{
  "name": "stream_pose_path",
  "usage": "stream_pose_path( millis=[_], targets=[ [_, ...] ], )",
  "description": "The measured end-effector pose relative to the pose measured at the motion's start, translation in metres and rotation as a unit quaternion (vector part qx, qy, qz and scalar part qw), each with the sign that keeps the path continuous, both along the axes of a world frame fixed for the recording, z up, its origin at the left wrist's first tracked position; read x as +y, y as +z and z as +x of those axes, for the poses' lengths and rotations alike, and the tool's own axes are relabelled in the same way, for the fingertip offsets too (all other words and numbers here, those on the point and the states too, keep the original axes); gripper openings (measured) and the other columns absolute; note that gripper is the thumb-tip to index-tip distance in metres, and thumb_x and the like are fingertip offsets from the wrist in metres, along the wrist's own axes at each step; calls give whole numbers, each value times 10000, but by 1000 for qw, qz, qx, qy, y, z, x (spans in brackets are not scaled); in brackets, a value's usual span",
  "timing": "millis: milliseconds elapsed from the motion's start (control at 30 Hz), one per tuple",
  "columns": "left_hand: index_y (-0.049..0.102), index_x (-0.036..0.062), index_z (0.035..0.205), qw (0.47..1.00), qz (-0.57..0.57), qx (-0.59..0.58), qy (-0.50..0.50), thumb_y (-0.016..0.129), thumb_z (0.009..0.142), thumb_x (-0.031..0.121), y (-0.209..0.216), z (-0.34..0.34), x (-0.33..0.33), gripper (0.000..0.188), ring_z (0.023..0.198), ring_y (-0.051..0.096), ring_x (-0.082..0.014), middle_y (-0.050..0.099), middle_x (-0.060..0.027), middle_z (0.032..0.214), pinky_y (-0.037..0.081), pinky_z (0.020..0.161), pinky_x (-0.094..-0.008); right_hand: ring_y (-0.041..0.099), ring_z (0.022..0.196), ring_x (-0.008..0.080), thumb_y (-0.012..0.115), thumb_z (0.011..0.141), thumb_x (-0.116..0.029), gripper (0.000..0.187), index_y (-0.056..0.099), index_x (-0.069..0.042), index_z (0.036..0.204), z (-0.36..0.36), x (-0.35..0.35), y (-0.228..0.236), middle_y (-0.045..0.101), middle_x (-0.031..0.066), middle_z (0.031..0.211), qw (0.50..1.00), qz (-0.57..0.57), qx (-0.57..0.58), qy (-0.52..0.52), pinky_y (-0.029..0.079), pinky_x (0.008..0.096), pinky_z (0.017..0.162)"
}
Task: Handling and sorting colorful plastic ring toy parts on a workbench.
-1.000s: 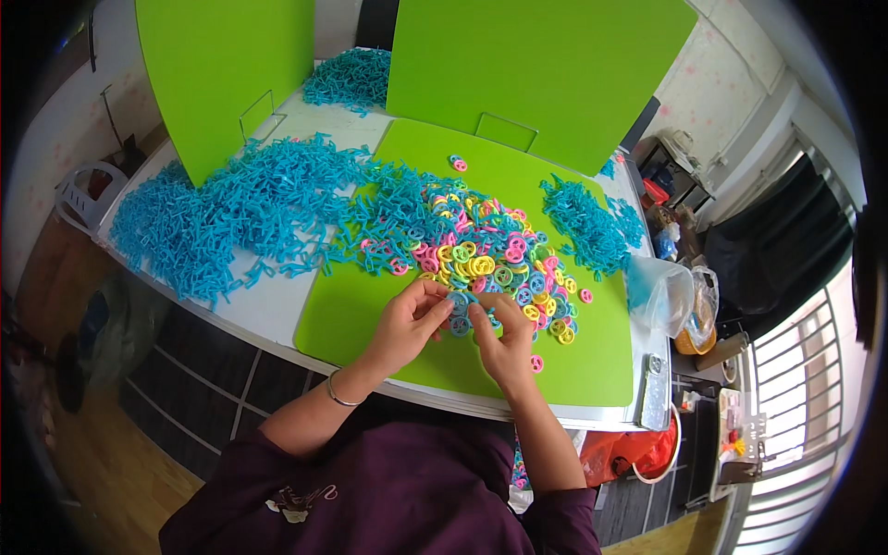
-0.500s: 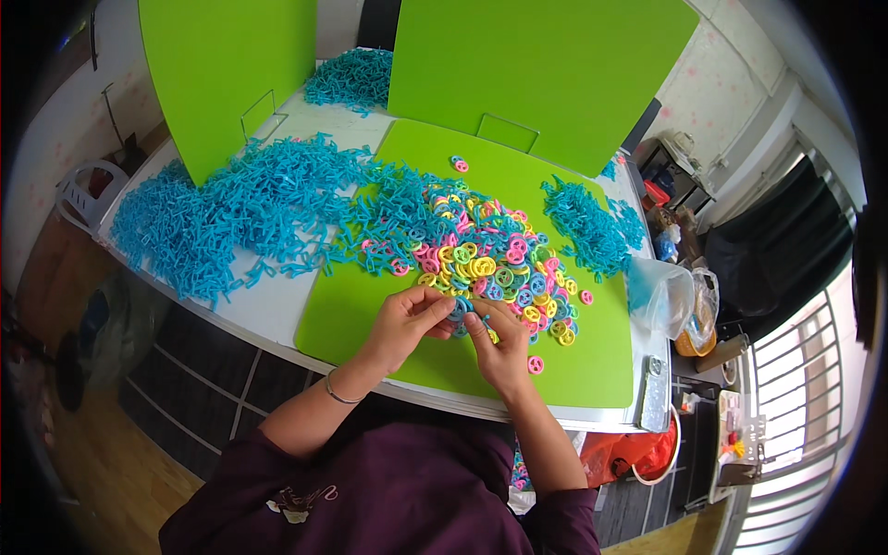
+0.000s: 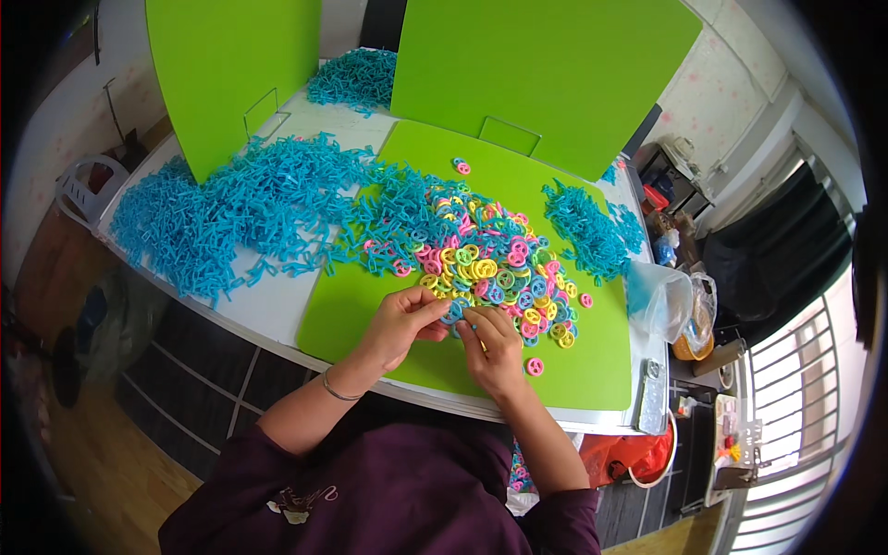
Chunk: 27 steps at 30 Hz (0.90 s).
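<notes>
Pinched in the thumb and fingers of my left hand (image 3: 402, 326) is a small blue plastic wheel (image 3: 453, 313) with spokes. My right hand (image 3: 495, 349) meets it from the other side, thumb and fingers pressed together at the wheel's edge; whatever lies between them is hidden. Just beyond both hands spreads a heap of small plastic wheels (image 3: 484, 268) in yellow, pink, green and blue, on a green board (image 3: 425, 356). Thin blue plastic pieces (image 3: 402, 208) overlap the heap's left side. One pink wheel (image 3: 535, 367) lies apart, right of my right hand.
A large pile of blue pieces (image 3: 231, 217) covers the table's left, with smaller piles at the back (image 3: 351, 79) and right (image 3: 587, 231). Two upright green panels (image 3: 546, 83) stand behind. A clear plastic tub (image 3: 659, 298) and a grey rectangular object (image 3: 653, 393) sit at the right edge.
My right hand's fingers have drawn in closer around the blue wheel. The blue bit that stuck out beside the right thumb no longer shows. My left hand keeps its place.
</notes>
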<state>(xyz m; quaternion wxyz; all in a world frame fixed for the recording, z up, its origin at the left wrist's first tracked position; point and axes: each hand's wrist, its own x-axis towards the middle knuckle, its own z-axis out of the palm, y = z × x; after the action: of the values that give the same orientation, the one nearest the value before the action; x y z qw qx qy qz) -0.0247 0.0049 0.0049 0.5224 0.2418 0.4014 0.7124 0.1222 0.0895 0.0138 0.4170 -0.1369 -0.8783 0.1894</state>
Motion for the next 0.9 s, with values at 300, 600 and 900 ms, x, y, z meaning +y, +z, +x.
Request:
stream_pose_path(
  millis=[300,600,900],
  targets=[
    [623,86,858,997,-48,-48,-48,648,865,142,-5,-9,-1,61,576,614,-69,624,4,715,504,522,-178,583,843,295,672,771,-48,177,626,11,931,5,9,5,635,125,922,996,11,-43,71,457,382,747],
    [609,47,808,997,-46,69,-3,641,876,153,-8,-7,-1,130,545,571,-53,597,5,662,467,491,-179,594,907,315,681,756,-34,198,619,12,939,4,10,12,633,121,943,984,128,-102,75,473,398,834],
    [618,26,923,985,29,169,25,623,897,176,5,-7,-3,152,597,561,-53,593,-3,689,467,506,-202,594,712,139,576,911,-185,196,649,-3,913,5,-1,14,630,53,745,920,-376,-102,39,438,291,670]
  ],
)
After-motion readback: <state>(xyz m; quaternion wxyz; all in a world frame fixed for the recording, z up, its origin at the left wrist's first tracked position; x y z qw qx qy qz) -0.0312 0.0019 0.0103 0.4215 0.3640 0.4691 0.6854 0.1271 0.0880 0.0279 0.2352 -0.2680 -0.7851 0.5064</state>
